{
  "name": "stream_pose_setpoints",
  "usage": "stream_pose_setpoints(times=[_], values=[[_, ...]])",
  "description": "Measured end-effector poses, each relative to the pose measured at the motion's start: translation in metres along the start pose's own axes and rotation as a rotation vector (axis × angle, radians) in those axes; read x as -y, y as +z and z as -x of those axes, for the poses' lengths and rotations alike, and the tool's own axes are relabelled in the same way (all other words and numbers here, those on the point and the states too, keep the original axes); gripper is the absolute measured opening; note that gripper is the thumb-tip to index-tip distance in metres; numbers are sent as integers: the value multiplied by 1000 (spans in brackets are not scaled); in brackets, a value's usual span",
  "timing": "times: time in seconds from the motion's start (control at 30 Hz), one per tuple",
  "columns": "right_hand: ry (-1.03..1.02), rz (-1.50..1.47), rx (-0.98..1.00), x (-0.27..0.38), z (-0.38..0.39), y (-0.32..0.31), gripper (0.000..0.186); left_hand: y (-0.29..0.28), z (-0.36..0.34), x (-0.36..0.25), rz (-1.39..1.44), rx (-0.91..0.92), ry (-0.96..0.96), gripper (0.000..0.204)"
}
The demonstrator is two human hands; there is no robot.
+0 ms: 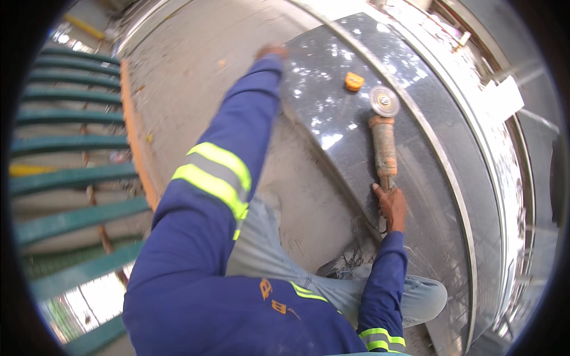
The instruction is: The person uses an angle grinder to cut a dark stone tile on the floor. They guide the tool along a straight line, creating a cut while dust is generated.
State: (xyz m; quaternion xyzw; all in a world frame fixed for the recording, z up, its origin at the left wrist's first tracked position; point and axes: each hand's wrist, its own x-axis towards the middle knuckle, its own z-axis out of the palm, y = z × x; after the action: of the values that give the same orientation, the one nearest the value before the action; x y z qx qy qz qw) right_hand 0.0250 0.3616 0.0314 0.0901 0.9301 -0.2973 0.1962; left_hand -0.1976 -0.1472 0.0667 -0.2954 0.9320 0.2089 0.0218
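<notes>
So, right hand first: its fingers are wrapped around the tail end of an orange, pretty grimy angle grinder, over the dark polished slab and close to its left edge. Can't tell if the grinder's weight is on the slab or in the hand. Its round disc points toward the far end of the slab, flat face up. Left hand is stretched out just off the slab's far-left corner, but it's blurry, so no clue what those fingers are doing or whether they touch anything. There's a small orange-yellow gadget sitting on the far half of the slab, and a long pale strip runs lengthwise across it. Further out, a dark shoe is just left of the slab, and green bars stand well off to its left.
</notes>
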Motion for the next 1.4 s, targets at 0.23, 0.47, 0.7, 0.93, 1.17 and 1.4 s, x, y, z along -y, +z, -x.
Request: stream_pose_setpoints(times=[0.23, 0.47, 0.7, 0.93, 1.17, 1.4], values=[[163, -155, 20, 9, 9, -11, 39, 48, -94, 76, -29, -99, -49, 63], [155, -121, -1, 10, 9, -15, 41, 79, -110, 56, -27, 112, 78, 84], [127, -128, -38, 18, -6, 5, 40, 82, -140, 79, -10, -28, 180, 80], [266, -129, 16, 24, 10, -4, 41, 65, -91, 65, -17, 131, 129, 87], [84, -61, 36, 34, -19, -4, 45, 61, -154, 69, 74, -183, 318, 73], [231, -51, 37, 21, 6, -6, 41, 71, -87, 76, -1, 44, 121, 73]])
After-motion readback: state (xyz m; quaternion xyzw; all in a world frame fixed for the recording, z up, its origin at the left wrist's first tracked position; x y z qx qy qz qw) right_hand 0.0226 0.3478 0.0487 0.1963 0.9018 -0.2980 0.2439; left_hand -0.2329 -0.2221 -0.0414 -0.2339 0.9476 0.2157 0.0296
